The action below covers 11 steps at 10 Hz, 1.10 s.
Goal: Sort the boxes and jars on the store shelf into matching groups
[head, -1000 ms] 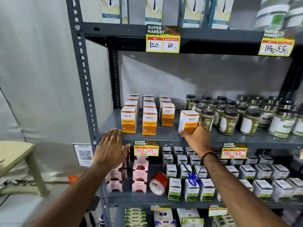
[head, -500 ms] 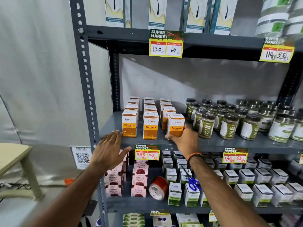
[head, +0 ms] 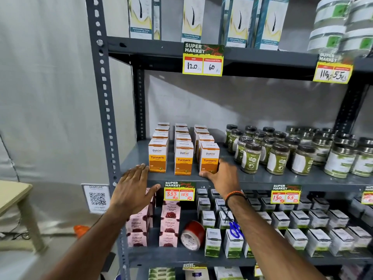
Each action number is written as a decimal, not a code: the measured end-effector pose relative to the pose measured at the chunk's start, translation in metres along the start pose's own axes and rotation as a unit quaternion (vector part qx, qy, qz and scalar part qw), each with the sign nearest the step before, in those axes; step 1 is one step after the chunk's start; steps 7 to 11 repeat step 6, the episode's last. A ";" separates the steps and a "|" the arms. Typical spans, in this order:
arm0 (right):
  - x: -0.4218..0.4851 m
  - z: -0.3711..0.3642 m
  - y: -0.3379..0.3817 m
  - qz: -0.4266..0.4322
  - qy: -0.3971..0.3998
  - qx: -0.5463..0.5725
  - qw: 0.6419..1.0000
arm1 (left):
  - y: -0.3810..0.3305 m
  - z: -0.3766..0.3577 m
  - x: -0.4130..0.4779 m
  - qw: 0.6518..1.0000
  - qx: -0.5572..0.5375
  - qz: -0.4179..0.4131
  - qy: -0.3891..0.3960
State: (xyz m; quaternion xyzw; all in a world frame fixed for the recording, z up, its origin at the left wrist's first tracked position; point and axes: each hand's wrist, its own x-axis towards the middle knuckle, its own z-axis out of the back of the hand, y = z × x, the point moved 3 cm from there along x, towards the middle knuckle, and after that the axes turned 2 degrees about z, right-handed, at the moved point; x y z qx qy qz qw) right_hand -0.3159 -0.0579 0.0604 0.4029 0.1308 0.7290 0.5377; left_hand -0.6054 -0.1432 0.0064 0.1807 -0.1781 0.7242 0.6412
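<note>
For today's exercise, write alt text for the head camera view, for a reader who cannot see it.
The right hand cups a Turmeric box at the front of the third box column on a grey shelf, while the left hand rests open at the shelf edge. Green-labelled jars stand grouped to the right.

The turmeric boxes [head: 184,150] are standing in three rows on the left of the shelf [head: 282,178]. The jars [head: 282,152] are standing to their right, near them. Both hands are sitting at the shelf's front edge: the left hand [head: 134,187] left of the boxes, the right hand [head: 224,175] touching the front right box [head: 209,159].
</note>
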 end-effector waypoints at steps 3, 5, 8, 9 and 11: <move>0.001 0.000 0.002 -0.003 0.029 -0.040 0.999 | -0.001 -0.001 0.001 1.000 0.004 0.004 0.014; 0.000 -0.003 0.002 0.005 0.039 -0.067 0.997 | -0.003 -0.001 -0.002 0.999 0.011 0.013 0.030; 0.001 0.004 0.004 -0.016 0.034 -0.022 0.999 | -0.006 -0.001 0.000 0.999 0.014 0.012 0.038; 0.001 0.004 0.004 -0.016 0.034 -0.022 0.999 | -0.006 -0.001 0.000 0.999 0.014 0.012 0.038; 0.001 0.004 0.004 -0.016 0.034 -0.022 0.999 | -0.006 -0.001 0.000 0.999 0.014 0.012 0.038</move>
